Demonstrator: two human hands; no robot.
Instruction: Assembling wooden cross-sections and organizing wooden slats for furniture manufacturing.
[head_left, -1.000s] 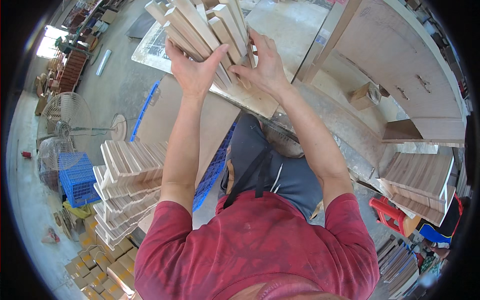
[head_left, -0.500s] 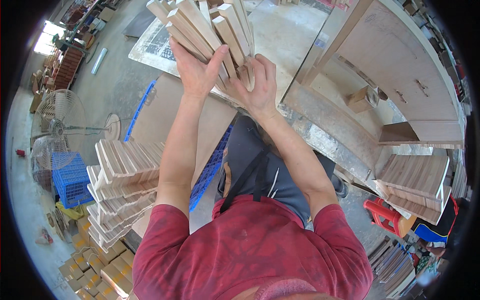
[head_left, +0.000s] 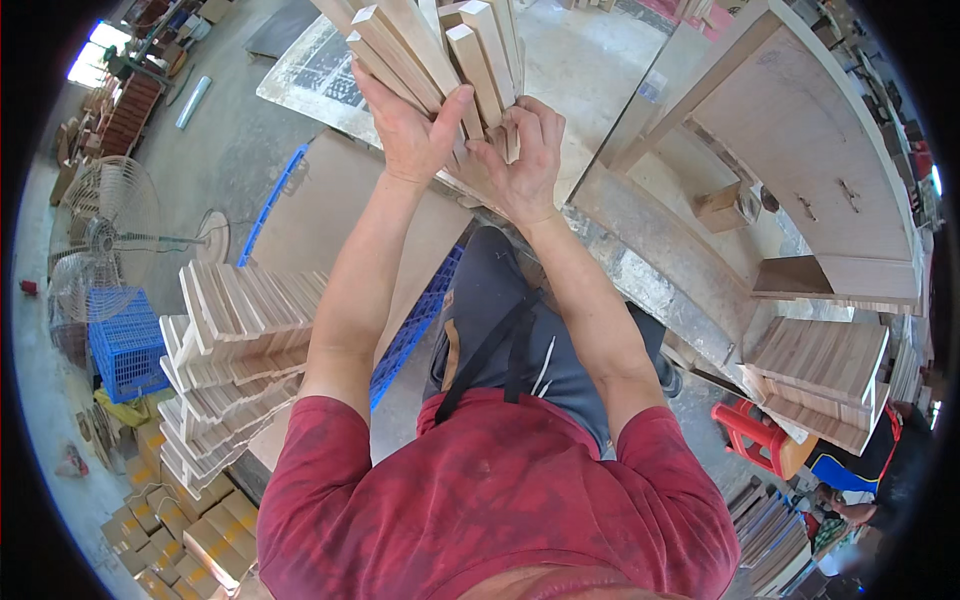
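A bundle of long, pale wooden strips (head_left: 400,50) stands upright at the top of the view, its strips fanned unevenly and its upper part cut off by the picture's edge. My left hand (head_left: 412,135) wraps the bundle from the left, thumb across the near strips. On the right, my right hand (head_left: 530,165) grips the lower part of the bundle, with its fingers bent around the strips. The bundle is over the near edge of a pale, worn worktable (head_left: 590,60). Some fingertips are hidden behind the wood.
Stacked wooden boards (head_left: 245,310) stand to my left on a brown sheet (head_left: 340,200) above a blue plastic pallet (head_left: 420,315). A fan (head_left: 105,235) and blue crate (head_left: 125,340) are farther left. At right are a large wooden panel (head_left: 810,130), more boards (head_left: 815,360) and a red stool (head_left: 745,435).
The view has shifted slightly. Both hands stay on the wooden strips; the right hand's fingers have curled a little more.
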